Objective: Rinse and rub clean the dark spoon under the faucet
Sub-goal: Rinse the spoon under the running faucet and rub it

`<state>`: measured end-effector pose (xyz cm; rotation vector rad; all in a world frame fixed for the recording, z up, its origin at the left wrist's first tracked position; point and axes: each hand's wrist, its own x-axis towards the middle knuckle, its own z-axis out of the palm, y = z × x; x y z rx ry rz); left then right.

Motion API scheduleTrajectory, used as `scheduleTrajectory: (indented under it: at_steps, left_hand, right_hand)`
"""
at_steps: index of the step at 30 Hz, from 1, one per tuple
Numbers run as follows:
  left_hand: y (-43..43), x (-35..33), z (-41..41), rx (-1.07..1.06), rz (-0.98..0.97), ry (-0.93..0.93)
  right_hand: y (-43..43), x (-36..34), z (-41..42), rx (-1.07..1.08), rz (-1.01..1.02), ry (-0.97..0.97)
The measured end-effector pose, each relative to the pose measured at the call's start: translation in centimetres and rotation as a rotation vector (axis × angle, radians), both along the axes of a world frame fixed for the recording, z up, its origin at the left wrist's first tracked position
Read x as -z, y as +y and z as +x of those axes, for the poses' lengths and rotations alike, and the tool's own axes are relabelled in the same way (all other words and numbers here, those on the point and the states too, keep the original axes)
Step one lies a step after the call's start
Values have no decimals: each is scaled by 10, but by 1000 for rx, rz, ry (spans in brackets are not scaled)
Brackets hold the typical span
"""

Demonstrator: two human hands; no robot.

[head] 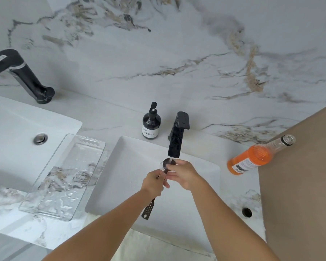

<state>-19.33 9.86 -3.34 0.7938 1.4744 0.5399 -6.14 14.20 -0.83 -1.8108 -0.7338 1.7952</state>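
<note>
The dark spoon (pixel 148 209) has a perforated handle that sticks out below my left hand (pixel 153 182), which grips its stem. Its bowl sits right under the spout of the black faucet (pixel 177 137), where water runs over it. My right hand (pixel 183 174) rests on the bowl, fingers and thumb pressed against it. Both hands are over the white square sink (pixel 201 185). Most of the bowl is hidden by my right fingers.
A dark soap pump bottle (pixel 151 123) stands behind the sink, left of the faucet. A clear glass tray (pixel 64 178) lies to the left, beside a second basin (pixel 17 132) with another black faucet (pixel 24 76). An orange bottle (pixel 256 157) lies at right by a brown panel (pixel 299 185).
</note>
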Motion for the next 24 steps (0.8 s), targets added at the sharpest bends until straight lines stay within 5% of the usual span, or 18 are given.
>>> scheduleTrajectory:
  at_steps: [3,8,13,16,20,24]
  left_hand:
    - [1,-2,-5,37,15,15]
    - [8,-9,-15,0,14,-50]
    - [11,-14,-16,20,-6,-43]
    - [10,-13,-16,5,-14,-48]
    - [14,-11,-11,33,-15,-17]
    - [24,-14,-4,20,-103,72]
  right_hand:
    - [7,2,-4,-37,81,-283]
    - [22,-11,-2,-184,54,-146]
    - [28,-19,-6,-341,146,-468]
    - [30,-16,-3,-337,96,-304]
    - [26,-17,0,-327,164,-452]
    - [25,-19,0,-253,124,-110]
